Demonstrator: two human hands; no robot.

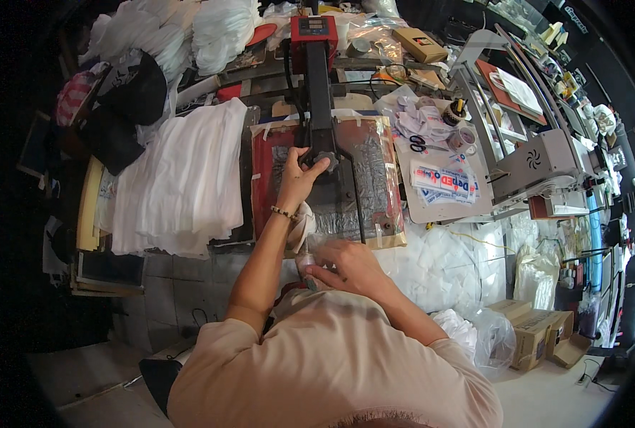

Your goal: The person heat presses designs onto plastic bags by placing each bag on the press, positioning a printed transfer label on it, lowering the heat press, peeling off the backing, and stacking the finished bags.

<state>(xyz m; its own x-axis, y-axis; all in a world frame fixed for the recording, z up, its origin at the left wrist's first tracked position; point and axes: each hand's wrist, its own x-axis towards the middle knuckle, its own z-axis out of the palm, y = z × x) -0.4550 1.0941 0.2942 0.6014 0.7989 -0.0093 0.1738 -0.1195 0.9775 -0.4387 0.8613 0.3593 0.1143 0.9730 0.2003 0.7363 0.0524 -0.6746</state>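
Note:
My left hand [296, 178] grips the dark knob [322, 162] on the arm of a red and black heat press [314, 85]. Under that arm lies the press's top plate [367, 200], patched with grey tape and edged in tan. A white cloth [301, 222] hangs bunched beside my left wrist. My right hand [349, 267] is low at the plate's front edge, fingers blurred, with its thumb at a pale pinkish object [304, 261] that I cannot make out; whether it holds it is unclear.
White fabric [174, 178] is stacked left, with black caps [117, 135] behind it. At right, a grey board [439, 210] carries printed transfers, scissors [421, 143] and tape rolls, beside a metal machine [538, 164]. Cardboard boxes [546, 335] and plastic bags [492, 342] lie low right.

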